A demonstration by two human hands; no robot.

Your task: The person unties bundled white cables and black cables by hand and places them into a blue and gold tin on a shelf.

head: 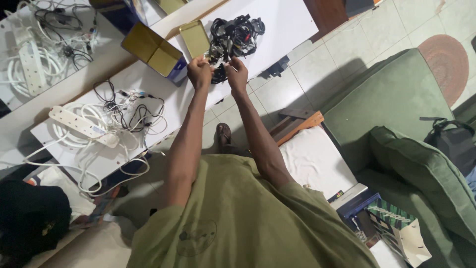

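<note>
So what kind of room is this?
Probably a living room at home. There's a green sofa on a tiled floor, and a white table by a mirror, where both hands sort a pile of black cables.

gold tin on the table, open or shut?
Open. The gold tin shows its bare inside, and its lid lies apart beside it, next to the black cables.

Both bare arms stretch forward, nearly straight. The left hand [199,71] and right hand [238,74] sit close together, fingers curled in a pinching grip.
</note>
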